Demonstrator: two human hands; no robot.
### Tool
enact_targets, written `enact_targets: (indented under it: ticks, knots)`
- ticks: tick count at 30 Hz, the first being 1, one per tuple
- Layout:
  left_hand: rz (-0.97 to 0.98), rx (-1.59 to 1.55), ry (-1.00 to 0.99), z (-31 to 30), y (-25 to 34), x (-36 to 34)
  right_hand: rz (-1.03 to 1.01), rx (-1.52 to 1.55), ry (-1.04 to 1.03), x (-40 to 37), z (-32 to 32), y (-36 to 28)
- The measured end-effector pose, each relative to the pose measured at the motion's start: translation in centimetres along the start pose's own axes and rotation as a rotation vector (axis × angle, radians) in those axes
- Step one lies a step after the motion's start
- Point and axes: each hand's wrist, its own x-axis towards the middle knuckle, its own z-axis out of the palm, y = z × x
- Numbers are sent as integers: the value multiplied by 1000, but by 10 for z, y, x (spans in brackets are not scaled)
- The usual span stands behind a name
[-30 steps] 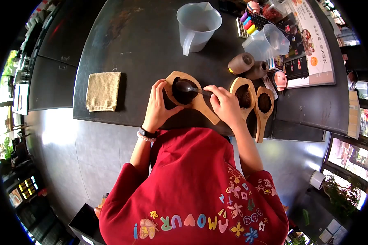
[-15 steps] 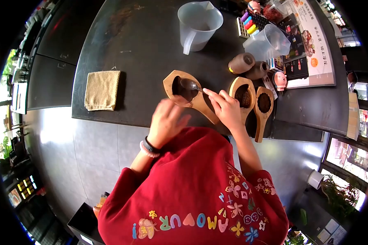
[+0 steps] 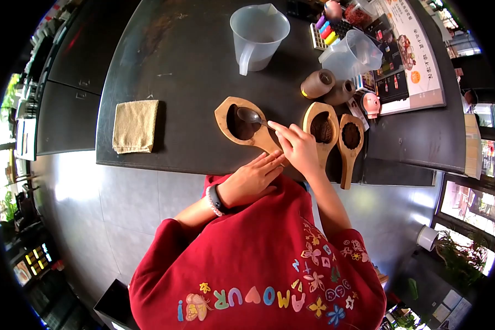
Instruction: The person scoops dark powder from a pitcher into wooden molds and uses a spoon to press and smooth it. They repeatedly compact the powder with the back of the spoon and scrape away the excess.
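Observation:
A large wooden spoon-shaped mould (image 3: pixel 223 114) with a dark filling lies on the dark table (image 3: pixel 187 66) near its front edge. My right hand (image 3: pixel 298 146) pinches the handle of a metal spoon (image 3: pixel 251 115), whose bowl sits over the mould's cavity. My left hand (image 3: pixel 252 179) lies flat at the table's edge, fingers stretched out, their tips at the mould's handle; it holds nothing. My red top fills the lower frame.
Two smaller wooden moulds (image 3: pixel 309 116) (image 3: pixel 345 168) with dark filling lie right of my right hand. Behind them are two clay cups (image 3: pixel 316 83), a pink pig figure (image 3: pixel 371 103), two plastic jugs (image 3: pixel 258 36) (image 3: pixel 352 52) and a menu board (image 3: pixel 415 55). A beige cloth (image 3: pixel 136 125) lies left.
My left hand let go of the mould's rim, drew back toward my body, and now rests flat by the mould's handle. The right hand keeps the spoon over the cavity.

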Motion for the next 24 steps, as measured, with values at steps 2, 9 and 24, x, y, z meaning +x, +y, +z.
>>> enact_targets:
  ticks: [2,9,24]
  knots:
    - [0,-1,6,1,1,0,5,34,8,-3,0,-2]
    - [8,9,16,7,-3,-2,-39,-48,-31,0,12,-5]
    - [-36,-83,-27,3,-4,0,-43,26,-57,-6,15,-6]
